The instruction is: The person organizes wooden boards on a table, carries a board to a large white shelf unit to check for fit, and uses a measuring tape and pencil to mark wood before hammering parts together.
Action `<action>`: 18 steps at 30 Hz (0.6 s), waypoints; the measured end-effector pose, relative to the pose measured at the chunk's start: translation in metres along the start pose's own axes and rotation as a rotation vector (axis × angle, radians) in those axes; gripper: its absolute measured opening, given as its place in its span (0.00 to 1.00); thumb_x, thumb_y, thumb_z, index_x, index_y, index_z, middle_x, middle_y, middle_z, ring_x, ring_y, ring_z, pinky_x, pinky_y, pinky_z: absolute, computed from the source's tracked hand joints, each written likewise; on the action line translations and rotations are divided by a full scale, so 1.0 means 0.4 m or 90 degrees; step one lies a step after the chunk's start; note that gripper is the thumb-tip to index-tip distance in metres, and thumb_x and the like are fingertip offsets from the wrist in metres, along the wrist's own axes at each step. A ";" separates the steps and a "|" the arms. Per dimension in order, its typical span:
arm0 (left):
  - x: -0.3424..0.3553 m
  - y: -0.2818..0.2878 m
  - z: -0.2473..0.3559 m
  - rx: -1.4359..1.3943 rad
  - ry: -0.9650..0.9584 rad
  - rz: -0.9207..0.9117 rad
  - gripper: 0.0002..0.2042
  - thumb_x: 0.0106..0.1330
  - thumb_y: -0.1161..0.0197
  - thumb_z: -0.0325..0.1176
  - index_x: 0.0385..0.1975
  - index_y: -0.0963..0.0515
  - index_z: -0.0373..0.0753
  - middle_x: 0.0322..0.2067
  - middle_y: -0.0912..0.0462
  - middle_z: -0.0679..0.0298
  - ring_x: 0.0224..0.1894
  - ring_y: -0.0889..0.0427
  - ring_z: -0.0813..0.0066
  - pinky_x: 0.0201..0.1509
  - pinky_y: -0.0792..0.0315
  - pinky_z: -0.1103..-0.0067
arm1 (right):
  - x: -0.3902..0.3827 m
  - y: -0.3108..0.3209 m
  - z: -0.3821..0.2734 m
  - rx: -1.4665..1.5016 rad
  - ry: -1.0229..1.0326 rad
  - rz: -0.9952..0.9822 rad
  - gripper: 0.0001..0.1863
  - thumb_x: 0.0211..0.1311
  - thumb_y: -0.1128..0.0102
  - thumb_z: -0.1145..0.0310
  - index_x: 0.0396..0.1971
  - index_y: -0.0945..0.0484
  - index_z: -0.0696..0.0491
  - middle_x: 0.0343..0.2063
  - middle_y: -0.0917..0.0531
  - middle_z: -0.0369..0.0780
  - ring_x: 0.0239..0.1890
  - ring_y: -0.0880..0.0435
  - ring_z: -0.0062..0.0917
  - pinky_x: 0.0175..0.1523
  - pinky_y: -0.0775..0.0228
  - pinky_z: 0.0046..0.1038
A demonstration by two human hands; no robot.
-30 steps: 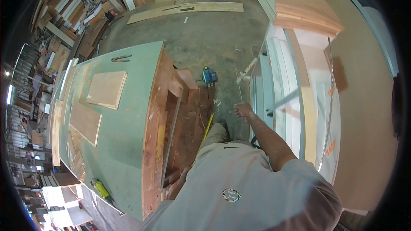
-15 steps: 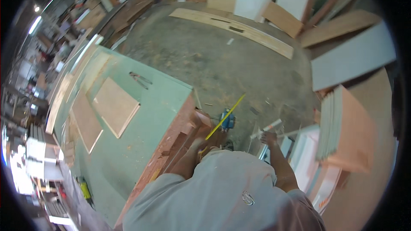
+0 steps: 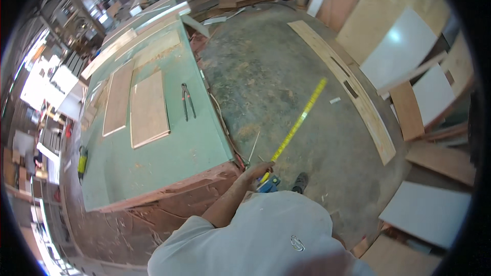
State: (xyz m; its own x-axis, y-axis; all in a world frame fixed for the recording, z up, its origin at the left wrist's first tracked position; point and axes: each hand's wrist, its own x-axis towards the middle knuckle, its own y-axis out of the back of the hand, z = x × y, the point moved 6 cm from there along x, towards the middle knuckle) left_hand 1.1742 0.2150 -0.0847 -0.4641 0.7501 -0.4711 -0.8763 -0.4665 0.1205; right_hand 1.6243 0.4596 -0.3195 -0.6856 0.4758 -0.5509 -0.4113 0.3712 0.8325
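My left hand [image 3: 259, 169] is closed on a yellow tape measure [image 3: 264, 178], with its extended blade [image 3: 302, 120] slanting up and right over the floor. Just below that hand, beside my shoe [image 3: 301, 182], a blue power tool [image 3: 268, 188] shows partly. My right hand is hidden by my body. The green-topped workbench [image 3: 199, 143] stands at left, with pincers [image 3: 187, 101] and thin wooden boards [image 3: 147, 110] on it. A yellow-green tool [image 3: 82, 162] lies at its left edge.
A long plank with two slots [image 3: 304, 33] lies on the concrete floor [image 3: 245, 71]. White panels [image 3: 396, 46] and plywood sheets [image 3: 358, 10] lean at the right, more boards [image 3: 440, 158] lie lower right, and stacked timber [image 3: 235, 0] fills the back.
My view has swung right, away from the white cabinet, toward the open floor. My left hand has come up and forward with the tape blade extended. My right hand has dropped out of sight.
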 end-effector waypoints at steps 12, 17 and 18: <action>0.215 0.294 0.474 -0.493 -0.046 0.451 0.22 0.62 0.35 0.55 0.32 0.26 0.39 0.22 0.28 0.68 0.22 0.26 0.77 0.26 0.29 0.77 | 0.797 0.944 0.188 0.823 -0.235 0.063 0.08 0.56 0.48 0.75 0.19 0.25 0.56 0.15 0.25 0.41 0.16 0.22 0.29 0.19 0.33 0.32; 0.320 0.542 0.534 -0.424 -0.086 0.703 0.24 0.56 0.28 0.49 0.39 0.26 0.36 0.27 0.29 0.70 0.28 0.29 0.81 0.30 0.31 0.80 | 1.121 1.040 0.090 0.634 -0.127 -0.081 0.14 0.50 0.36 0.62 0.37 0.17 0.49 0.29 0.14 0.42 0.29 0.14 0.36 0.33 0.25 0.40; 0.346 0.596 0.540 -0.463 -0.088 0.740 0.25 0.55 0.27 0.48 0.41 0.26 0.33 0.30 0.28 0.69 0.29 0.28 0.81 0.33 0.32 0.81 | 1.192 1.050 0.087 0.318 0.029 -0.082 0.14 0.50 0.36 0.62 0.38 0.17 0.49 0.30 0.14 0.42 0.32 0.14 0.36 0.36 0.25 0.41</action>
State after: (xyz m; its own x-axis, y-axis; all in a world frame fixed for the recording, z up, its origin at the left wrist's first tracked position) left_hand 0.8732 0.3089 0.0674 -0.9222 -0.2169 -0.3201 0.2659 -0.9568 -0.1178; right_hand 1.1457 0.8703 -0.2344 -0.6782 0.3701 -0.6349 -0.1648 0.7653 0.6223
